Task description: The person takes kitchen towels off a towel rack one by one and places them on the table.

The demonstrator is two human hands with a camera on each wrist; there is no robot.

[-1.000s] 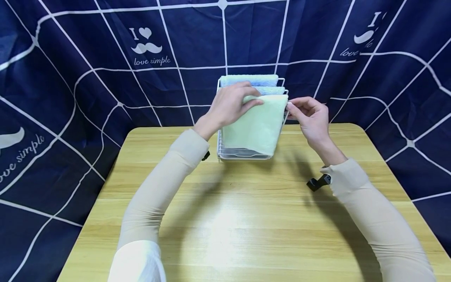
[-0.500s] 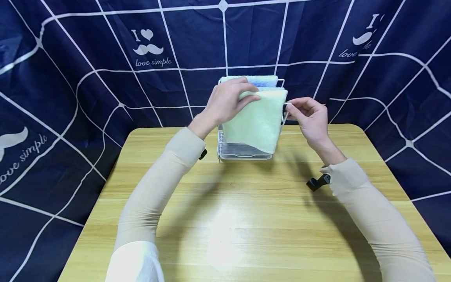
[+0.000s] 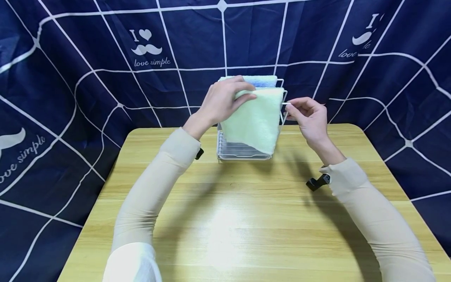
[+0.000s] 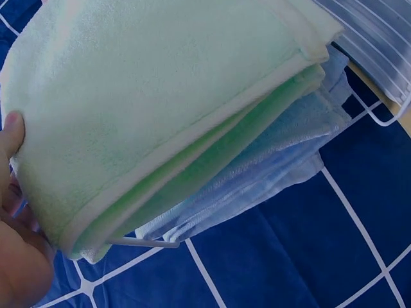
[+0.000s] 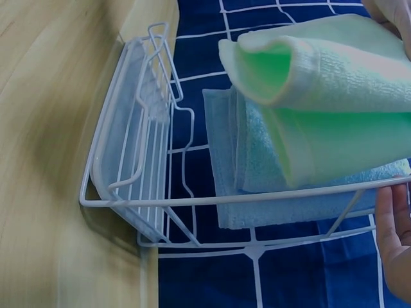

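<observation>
My left hand (image 3: 222, 100) pinches the top left part of a pale green towel (image 3: 251, 121) between thumb and fingers. The towel hangs folded at the front of a white wire rack (image 3: 243, 157), its lower edge slanting over the rack's base. In the right wrist view the green towel (image 5: 347, 70) shows open, loose folds. Behind it, blue towels (image 5: 221, 154) hang on the rack. My right hand (image 3: 311, 119) pinches the end of the rack's front bar with thumb and forefinger. The left wrist view shows the layered green edge (image 4: 192, 141) in front of the blue towels (image 4: 257, 173).
The rack stands on a wooden table (image 3: 225, 211) near its back edge, with a shallow tray (image 5: 119, 122) under its wires. Dark blue cloth (image 3: 197, 43) with white lines hangs behind and at both sides. Each sleeve carries a black wrist strap mount (image 3: 318, 182).
My left hand has drifted left and slightly up, drawing the green towel with it. More of the wire bars on the right and the base below now shows. My right hand stays at the bar.
</observation>
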